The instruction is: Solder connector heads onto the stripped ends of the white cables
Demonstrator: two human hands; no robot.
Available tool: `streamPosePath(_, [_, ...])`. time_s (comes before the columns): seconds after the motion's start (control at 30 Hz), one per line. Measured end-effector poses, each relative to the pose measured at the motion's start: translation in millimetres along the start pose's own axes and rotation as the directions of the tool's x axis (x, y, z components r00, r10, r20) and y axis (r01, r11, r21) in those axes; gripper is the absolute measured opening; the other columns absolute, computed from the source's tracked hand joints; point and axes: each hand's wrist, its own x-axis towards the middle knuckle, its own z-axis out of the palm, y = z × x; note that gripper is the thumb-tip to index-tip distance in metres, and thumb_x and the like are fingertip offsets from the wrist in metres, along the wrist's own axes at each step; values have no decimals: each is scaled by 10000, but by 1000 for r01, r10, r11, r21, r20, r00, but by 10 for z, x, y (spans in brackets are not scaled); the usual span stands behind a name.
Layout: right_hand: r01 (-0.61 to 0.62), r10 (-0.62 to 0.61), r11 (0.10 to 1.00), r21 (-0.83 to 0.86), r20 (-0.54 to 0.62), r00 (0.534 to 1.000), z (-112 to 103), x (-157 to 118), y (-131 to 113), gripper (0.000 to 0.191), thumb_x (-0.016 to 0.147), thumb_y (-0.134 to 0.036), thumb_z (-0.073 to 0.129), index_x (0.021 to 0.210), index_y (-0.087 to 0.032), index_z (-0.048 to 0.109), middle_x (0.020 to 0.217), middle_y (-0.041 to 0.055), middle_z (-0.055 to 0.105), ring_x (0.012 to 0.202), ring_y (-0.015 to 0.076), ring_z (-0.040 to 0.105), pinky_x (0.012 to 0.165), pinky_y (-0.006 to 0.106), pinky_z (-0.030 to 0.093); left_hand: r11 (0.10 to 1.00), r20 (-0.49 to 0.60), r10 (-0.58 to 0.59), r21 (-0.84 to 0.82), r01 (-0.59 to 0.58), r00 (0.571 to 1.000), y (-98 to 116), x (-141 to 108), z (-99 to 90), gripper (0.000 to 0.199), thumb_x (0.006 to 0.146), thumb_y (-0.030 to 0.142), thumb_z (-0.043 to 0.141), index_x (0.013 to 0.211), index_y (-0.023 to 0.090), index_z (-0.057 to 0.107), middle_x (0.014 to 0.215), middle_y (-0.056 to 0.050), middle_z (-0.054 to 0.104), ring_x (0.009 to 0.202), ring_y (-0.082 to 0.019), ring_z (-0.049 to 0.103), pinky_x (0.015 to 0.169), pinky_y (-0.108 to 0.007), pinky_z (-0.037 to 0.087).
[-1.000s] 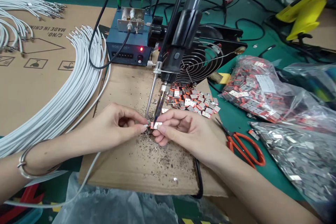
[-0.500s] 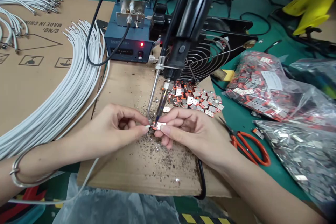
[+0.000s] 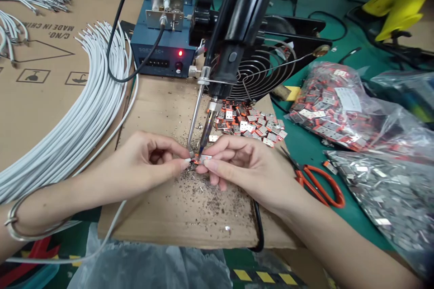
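Note:
My left hand (image 3: 158, 156) pinches the end of a white cable (image 3: 117, 221), which hangs below my wrist. Between thumb and fingers, my right hand (image 3: 233, 158) grips a small metal USB connector (image 3: 206, 158) with an orange part. Cable end and connector meet under the soldering iron tip (image 3: 204, 137), beside the thin bent solder feed tube (image 3: 195, 122). Whether the tip touches the joint is too small to tell. Behind my right hand, many loose orange and silver connectors (image 3: 251, 124) lie in a pile on the cardboard (image 3: 152, 221).
A bundle of white cables (image 3: 98, 95) lies left. Behind stand a blue solder feeder (image 3: 159, 54) with a red light and a black fan (image 3: 254, 72). To the right are orange-handled scissors (image 3: 325, 185), a bag of connectors (image 3: 328, 104) and a bag of metal parts (image 3: 389, 194).
The whole view has shifted slightly, so things appear a little further left and up. The connector looks slightly tilted in my right hand. Both hands keep their holds under the iron.

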Motion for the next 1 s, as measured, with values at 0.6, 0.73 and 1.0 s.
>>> streamPosePath(0.6, [22,-25,995,-98,-32,999,22,9,-4,162,649,-222,744,731,-163,616,647,19,701,446,62,543,387,157,427,999,11,-1,38,0,1000,-33,7,0,153,774,261,605,796,132,683,498,63,434,438,-37,351,384,-129,272])
streamPosePath(0.73, [50,-60,990,-136,-68,996,74,18,-4,247,542,-157,804,690,-163,606,525,-35,625,415,58,510,375,164,406,997,8,-7,73,6,1000,-57,4,-5,165,788,270,592,813,136,683,519,57,447,463,-44,356,407,-140,276])
streamPosePath(1.0, [47,-72,982,-183,-132,989,129,30,20,283,513,-215,827,652,-164,585,493,-46,587,395,55,481,352,171,370,997,19,-9,81,8,1000,-41,-11,16,163,791,269,579,813,138,673,509,66,435,454,-45,354,411,-150,272])
